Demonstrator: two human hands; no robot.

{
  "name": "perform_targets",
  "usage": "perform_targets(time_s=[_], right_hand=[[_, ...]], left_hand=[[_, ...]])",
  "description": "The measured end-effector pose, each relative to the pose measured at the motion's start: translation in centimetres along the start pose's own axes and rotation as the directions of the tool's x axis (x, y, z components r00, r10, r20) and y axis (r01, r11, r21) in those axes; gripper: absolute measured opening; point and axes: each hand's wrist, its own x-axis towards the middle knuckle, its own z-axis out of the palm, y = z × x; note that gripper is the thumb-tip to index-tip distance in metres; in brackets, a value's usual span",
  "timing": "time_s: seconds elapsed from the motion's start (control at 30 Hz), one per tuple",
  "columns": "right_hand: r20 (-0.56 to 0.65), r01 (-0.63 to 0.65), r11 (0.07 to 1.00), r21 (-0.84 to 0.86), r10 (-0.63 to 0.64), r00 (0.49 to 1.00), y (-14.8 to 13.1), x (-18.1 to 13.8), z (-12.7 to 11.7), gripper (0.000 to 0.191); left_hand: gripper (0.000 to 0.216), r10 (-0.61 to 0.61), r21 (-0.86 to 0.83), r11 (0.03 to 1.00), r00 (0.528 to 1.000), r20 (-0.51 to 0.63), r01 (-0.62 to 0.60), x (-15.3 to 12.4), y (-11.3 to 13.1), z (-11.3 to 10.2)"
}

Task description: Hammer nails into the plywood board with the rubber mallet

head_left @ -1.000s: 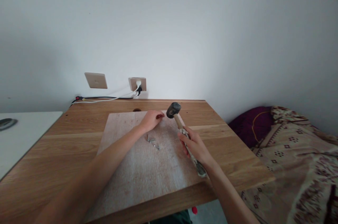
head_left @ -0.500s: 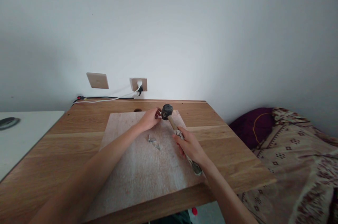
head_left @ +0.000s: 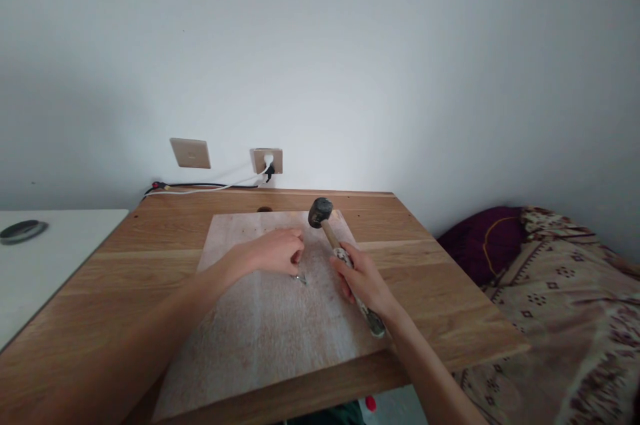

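My right hand (head_left: 364, 276) is wrapped round the worn, light-coloured handle of a mallet (head_left: 320, 213). Its black head points away from me, tilted above the right side of a pale wooden board (head_left: 270, 338). Over the middle of that board, my left hand (head_left: 281, 251) reaches down with curled fingers at a small pile of metal nails (head_left: 301, 279). Part of the pile sticks out past the fingertips; the rest is hidden under the hand. Whether the fingers pinch a nail cannot be made out.
The board lies on a wooden table (head_left: 430, 291). Along the back run cables (head_left: 210, 189) to a wall socket (head_left: 267, 161). At the left is a white surface (head_left: 60, 258) with a round dark object (head_left: 23, 231). Patterned bedding (head_left: 560, 318) lies to the right.
My left hand has come back toward me from the board's far part, down onto the nails, covering most of them. The right hand still holds the mallet in nearly the same place.
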Motion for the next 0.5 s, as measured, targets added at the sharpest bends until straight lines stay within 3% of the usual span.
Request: perform_targets(time_s=[0.1,0.2,0.33,0.4,0.5], right_hand=[[-0.003,-0.003,1.000,-0.014,0.003,1.000,0.0,-0.1,-0.2,0.025],[-0.019,0.006,1.000,0.002,-0.006,1.000,0.3,0.0,-0.3,0.025],[-0.032,0.017,0.999,0.041,-0.016,0.999,0.4,0.3,-0.2,0.027],[-0.033,0.013,0.998,0.058,-0.011,0.999,0.3,0.3,-0.1,0.028],[-0.024,0.009,0.997,0.080,-0.007,1.000,0.0,0.2,0.0,0.029]], left_hand=[[0.017,-0.041,-0.027,0.999,0.999,-0.026,0.040,0.6,-0.6,0.1],[0.015,-0.098,-0.146,0.986,0.984,-0.152,0.076,1.4,-2.0,0.1],[0.020,-0.234,-0.300,0.947,0.884,-0.405,0.113,3.0,-4.4,0.6],[0.012,-0.290,-0.320,0.935,0.848,-0.444,0.152,3.7,-5.2,1.2],[0.008,-0.304,-0.309,0.935,0.845,-0.441,0.175,4.2,-5.7,2.1]])
